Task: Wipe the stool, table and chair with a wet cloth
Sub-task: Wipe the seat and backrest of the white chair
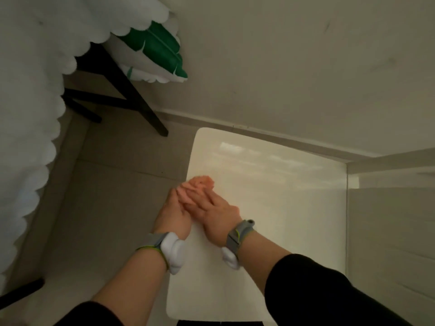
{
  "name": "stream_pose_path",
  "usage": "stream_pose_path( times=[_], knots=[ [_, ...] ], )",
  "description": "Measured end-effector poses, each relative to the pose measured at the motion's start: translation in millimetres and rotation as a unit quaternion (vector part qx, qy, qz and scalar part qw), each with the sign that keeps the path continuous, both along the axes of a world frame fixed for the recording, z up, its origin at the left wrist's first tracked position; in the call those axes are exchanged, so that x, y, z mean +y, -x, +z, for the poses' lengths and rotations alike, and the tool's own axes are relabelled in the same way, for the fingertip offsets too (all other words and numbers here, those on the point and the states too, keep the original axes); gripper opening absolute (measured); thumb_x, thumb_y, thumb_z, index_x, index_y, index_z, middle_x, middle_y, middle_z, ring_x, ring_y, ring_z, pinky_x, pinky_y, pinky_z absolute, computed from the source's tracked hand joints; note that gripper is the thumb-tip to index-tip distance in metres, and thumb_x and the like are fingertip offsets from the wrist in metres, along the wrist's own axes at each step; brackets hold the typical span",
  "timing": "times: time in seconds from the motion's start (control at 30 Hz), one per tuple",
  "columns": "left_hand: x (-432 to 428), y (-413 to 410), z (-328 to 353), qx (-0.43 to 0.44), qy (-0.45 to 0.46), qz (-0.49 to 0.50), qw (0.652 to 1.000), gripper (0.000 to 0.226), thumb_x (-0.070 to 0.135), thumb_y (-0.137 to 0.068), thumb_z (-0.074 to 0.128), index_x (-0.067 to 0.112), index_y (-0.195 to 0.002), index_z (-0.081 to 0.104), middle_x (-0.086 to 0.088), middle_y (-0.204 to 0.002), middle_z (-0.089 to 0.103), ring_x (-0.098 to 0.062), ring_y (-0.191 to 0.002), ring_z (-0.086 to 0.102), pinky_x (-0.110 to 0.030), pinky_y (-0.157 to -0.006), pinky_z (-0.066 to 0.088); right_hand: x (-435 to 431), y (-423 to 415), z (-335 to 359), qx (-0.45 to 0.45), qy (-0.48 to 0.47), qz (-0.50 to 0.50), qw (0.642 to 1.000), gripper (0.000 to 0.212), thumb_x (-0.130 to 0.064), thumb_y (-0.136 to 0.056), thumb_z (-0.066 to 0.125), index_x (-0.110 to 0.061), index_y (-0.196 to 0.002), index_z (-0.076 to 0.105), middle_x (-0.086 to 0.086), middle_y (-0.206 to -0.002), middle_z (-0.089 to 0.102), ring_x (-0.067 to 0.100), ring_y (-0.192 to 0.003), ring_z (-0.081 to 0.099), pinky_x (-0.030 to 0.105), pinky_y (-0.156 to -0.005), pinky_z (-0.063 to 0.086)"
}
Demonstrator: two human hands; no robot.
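Note:
A pink cloth (200, 184) lies between my two hands at the left edge of a glossy white table (282, 184). My left hand (173, 212) is palm up under the cloth, just off the table's edge. My right hand (214, 208) lies flat on top, fingers straight, pressing the cloth against the left palm. Only the cloth's far end shows beyond the fingertips. Both wrists wear grey bands with white pods.
A white scalloped cover (28, 114) hangs along the left over a black frame (117, 90). A green and white cushion (155, 52) sits beyond it. The table stands against a beige wall (282, 67) and a white panel (388, 220) on the right. Tiled floor (106, 196) lies left.

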State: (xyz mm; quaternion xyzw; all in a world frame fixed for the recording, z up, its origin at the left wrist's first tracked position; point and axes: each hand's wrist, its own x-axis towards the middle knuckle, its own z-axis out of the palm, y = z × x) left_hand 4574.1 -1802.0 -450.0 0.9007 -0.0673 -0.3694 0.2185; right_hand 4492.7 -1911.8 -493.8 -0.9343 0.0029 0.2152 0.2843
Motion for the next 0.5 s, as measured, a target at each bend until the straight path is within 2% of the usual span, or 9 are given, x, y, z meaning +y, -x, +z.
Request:
stream_pose_path(
  times=[0.03,0.1,0.13,0.17,0.23,0.27,0.33,0.43,0.5],
  knots=[
    [5,2,0,-0.004,-0.004,-0.007,1.000,0.053,0.012,-0.093,0.041,0.013,-0.144,0.028,-0.015,-0.147,0.039,-0.030,-0.131,0.042,-0.032,-0.109,0.030,-9,2,3,-0.016,0.003,0.040,0.999,0.053,-0.018,-0.097,0.034,-0.033,-0.147,0.025,-0.007,-0.159,0.007,0.029,-0.146,0.006,0.043,-0.117,0.020],
    [15,9,-2,-0.015,-0.038,-0.036,0.999,0.059,0.010,-0.089,0.042,0.015,-0.145,0.026,-0.013,-0.152,0.031,-0.031,-0.136,0.034,-0.036,-0.113,0.027,-35,-4,7,-0.078,0.037,0.075,0.993,0.051,-0.009,-0.093,0.045,-0.021,-0.143,0.039,0.009,-0.156,0.023,0.039,-0.141,0.024,0.046,-0.112,0.030],
    [20,14,-3,-0.004,-0.054,-0.045,0.998,0.061,0.010,-0.088,0.042,0.017,-0.146,0.022,-0.011,-0.154,0.026,-0.030,-0.138,0.031,-0.035,-0.114,0.026,-49,-12,8,-0.106,0.069,0.040,0.991,0.054,-0.002,-0.088,0.051,-0.013,-0.140,0.043,0.018,-0.151,0.030,0.045,-0.135,0.032,0.047,-0.110,0.033],
    [24,19,-4,0.020,-0.068,-0.055,0.996,0.063,0.010,-0.090,0.040,0.018,-0.148,0.018,-0.009,-0.156,0.022,-0.029,-0.139,0.029,-0.033,-0.114,0.025,-66,-22,10,-0.108,0.102,-0.016,0.989,0.060,0.003,-0.084,0.052,-0.009,-0.142,0.039,0.024,-0.151,0.027,0.045,-0.136,0.029,0.045,-0.113,0.027],
    [28,31,-6,0.068,-0.097,-0.117,0.986,0.064,0.011,-0.094,0.034,0.018,-0.151,0.006,-0.003,-0.160,0.007,-0.021,-0.145,0.016,-0.027,-0.115,0.015,-97,-43,14,-0.068,0.144,-0.112,0.981,0.067,0.003,-0.089,0.041,-0.015,-0.149,0.019,0.018,-0.158,0.003,0.032,-0.146,0.001,0.033,-0.116,-0.003],
    [29,34,-9,0.073,-0.112,-0.156,0.979,0.065,0.010,-0.094,0.032,0.017,-0.151,0.000,0.000,-0.160,-0.003,-0.017,-0.147,0.007,-0.025,-0.116,0.008,-107,-54,14,-0.040,0.134,-0.161,0.977,0.067,0.000,-0.091,0.038,-0.019,-0.150,0.014,0.013,-0.159,-0.004,0.023,-0.145,-0.012,0.030,-0.114,-0.012],
    [31,36,-16,0.069,-0.136,-0.202,0.968,0.072,0.008,-0.091,0.032,0.016,-0.150,-0.007,0.002,-0.159,-0.014,-0.015,-0.147,-0.004,-0.026,-0.117,0.005,-106,-74,13,-0.012,0.127,-0.208,0.970,0.070,-0.004,-0.090,0.038,-0.024,-0.151,0.010,0.008,-0.159,-0.012,0.014,-0.140,-0.023,0.032,-0.113,-0.018],
    [31,41,-23,0.050,-0.176,-0.220,0.958,0.077,0.010,-0.086,0.033,0.019,-0.150,-0.010,0.006,-0.158,-0.017,-0.014,-0.147,-0.008,-0.032,-0.117,0.012,-67,-69,5,-0.076,0.112,-0.115,0.984,0.072,-0.004,-0.087,0.040,-0.025,-0.151,0.013,0.007,-0.159,-0.009,0.024,-0.146,-0.015,0.041,-0.119,-0.005],
    [33,45,-24,0.044,-0.193,-0.224,0.954,0.078,0.012,-0.085,0.033,0.023,-0.149,-0.010,0.009,-0.158,-0.017,-0.012,-0.147,-0.007,-0.036,-0.116,0.013,-29,-39,1,-0.093,0.081,-0.041,0.992,0.067,-0.009,-0.088,0.039,-0.031,-0.149,0.019,0.002,-0.160,0.000,0.028,-0.147,-0.003,0.042,-0.119,0.007]
  ],
)
